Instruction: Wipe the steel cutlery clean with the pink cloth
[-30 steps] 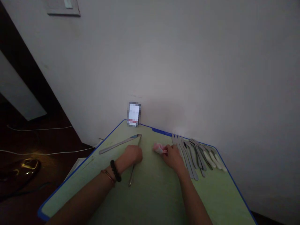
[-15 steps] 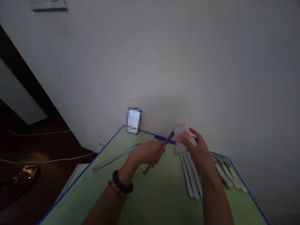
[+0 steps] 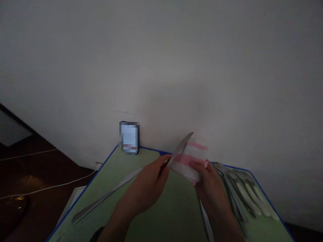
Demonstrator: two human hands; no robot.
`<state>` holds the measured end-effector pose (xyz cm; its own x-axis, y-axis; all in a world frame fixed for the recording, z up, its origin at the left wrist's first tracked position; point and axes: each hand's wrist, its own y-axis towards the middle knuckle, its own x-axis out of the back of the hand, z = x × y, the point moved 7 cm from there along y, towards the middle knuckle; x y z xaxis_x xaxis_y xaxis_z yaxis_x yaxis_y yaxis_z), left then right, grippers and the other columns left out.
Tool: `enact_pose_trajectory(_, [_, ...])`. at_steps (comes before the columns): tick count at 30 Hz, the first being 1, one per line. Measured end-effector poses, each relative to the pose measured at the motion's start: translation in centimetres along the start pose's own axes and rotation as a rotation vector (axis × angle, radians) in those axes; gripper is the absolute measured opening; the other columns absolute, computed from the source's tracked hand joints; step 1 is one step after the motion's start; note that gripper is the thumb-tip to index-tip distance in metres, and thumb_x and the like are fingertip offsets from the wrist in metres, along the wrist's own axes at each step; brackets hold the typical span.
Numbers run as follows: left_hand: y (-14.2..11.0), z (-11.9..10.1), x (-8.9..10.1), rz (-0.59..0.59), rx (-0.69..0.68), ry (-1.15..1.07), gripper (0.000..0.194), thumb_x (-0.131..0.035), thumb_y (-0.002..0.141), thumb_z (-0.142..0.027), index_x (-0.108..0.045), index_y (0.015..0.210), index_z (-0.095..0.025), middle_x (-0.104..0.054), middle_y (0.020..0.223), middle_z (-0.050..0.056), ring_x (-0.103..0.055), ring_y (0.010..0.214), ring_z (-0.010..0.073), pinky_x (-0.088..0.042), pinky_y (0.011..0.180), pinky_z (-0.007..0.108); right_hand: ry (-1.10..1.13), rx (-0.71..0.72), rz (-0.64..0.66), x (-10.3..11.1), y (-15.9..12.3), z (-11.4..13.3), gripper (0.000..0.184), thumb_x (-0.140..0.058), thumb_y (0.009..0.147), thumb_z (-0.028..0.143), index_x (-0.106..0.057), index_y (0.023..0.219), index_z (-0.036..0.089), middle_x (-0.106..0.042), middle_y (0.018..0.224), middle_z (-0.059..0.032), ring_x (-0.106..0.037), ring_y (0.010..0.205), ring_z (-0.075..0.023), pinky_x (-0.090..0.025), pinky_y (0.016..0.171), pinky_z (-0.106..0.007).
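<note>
My left hand (image 3: 151,179) is closed around the handle of a table knife (image 3: 182,144), whose blade points up and to the right. In my right hand (image 3: 210,181) is a folded pink-and-white cloth (image 3: 190,161), pinched between thumb and fingers. The cloth lies behind or against the knife's blade; exact contact is hard to make out. Another knife (image 3: 108,195) rests on the table to the left of my left hand. Under my right forearm more knives (image 3: 205,218) lie partly hidden.
Several forks and white-handled pieces of cutlery (image 3: 248,195) lie at the table's right side. A phone (image 3: 130,137) leans on the wall at the back left. The green table (image 3: 156,222) has a blue edge. A white cable (image 3: 50,190) runs across the dark floor.
My view has shifted nearer the table. The knife's blade, earlier with its tip at the cloth's edge, now crosses in front of the cloth. The cloth has turned and sits lower.
</note>
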<state>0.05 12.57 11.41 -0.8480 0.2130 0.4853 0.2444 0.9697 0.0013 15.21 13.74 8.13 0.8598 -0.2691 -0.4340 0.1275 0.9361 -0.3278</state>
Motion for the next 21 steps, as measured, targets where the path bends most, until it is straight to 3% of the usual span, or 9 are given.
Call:
enact_pose_trajectory(3, [-0.1,0.5,-0.1,0.007,0.076,-0.005,0.030,-0.043,0.092,-0.030,-0.050,0.119,-0.021,-0.064,0.082,0.000,-0.057,0.069,0.0159,-0.040,0.062,0.026,0.030,0.003,-0.005,0.2,0.2,0.1,0.033,-0.078,0.055,0.024,-0.064,0.084,0.021,-0.070,0.076,-0.0003,-0.060,0.063,-0.0172,-0.043,0.055,-0.026])
enact_pose_trajectory(5, [0.0,0.7,-0.6,0.023,0.104,-0.020,0.027,-0.045,0.091,-0.032,-0.051,0.115,-0.021,-0.062,0.077,-0.002,-0.054,0.061,0.0144,-0.036,0.056,0.024,0.051,0.007,0.000,0.2,0.3,0.1,0.034,-0.079,0.055,0.024,-0.064,0.086,0.019,-0.070,0.077,-0.0008,-0.060,0.063,-0.0164,-0.043,0.056,-0.026])
enact_pose_trajectory(9, [0.3,0.4,-1.8,0.056,0.110,-0.036,0.022,-0.044,0.091,-0.034,-0.053,0.107,-0.021,-0.061,0.074,-0.002,-0.052,0.059,0.0133,-0.033,0.055,0.023,0.118,0.009,0.009,0.1,0.2,0.8,0.036,-0.080,0.055,0.025,-0.066,0.087,0.018,-0.072,0.083,-0.0034,-0.061,0.067,-0.0175,-0.045,0.058,-0.026])
enact_pose_trajectory(14, [0.5,0.2,-2.6,0.084,0.142,-0.045,0.029,-0.037,0.094,-0.042,-0.054,0.102,-0.019,-0.054,0.060,-0.005,-0.045,0.051,0.0127,-0.028,0.050,0.023,0.317,0.060,0.119,-0.8,-0.1,2.6,0.025,-0.068,0.069,0.042,-0.070,0.079,0.020,-0.072,0.081,-0.0045,-0.065,0.081,-0.0226,-0.050,0.069,-0.032])
enact_pose_trajectory(17, [0.3,0.0,-2.3,0.082,0.133,-0.032,0.032,-0.035,0.094,-0.045,-0.054,0.093,-0.019,-0.054,0.060,-0.004,-0.046,0.052,0.0125,-0.028,0.051,0.023,0.388,0.090,0.132,-0.5,-0.1,2.8,0.015,-0.064,0.070,0.035,-0.070,0.070,0.021,-0.071,0.074,-0.0035,-0.066,0.080,-0.0227,-0.051,0.072,-0.034])
enact_pose_trajectory(21, [-0.1,-0.4,-2.0,0.090,0.124,0.007,0.034,-0.034,0.094,-0.046,-0.052,0.081,-0.020,-0.056,0.063,-0.002,-0.049,0.057,0.0131,-0.032,0.055,0.023,0.317,0.076,0.101,-0.1,-0.1,2.1,0.008,-0.066,0.064,0.027,-0.069,0.067,0.020,-0.071,0.076,-0.0037,-0.064,0.074,-0.0203,-0.052,0.067,-0.032])
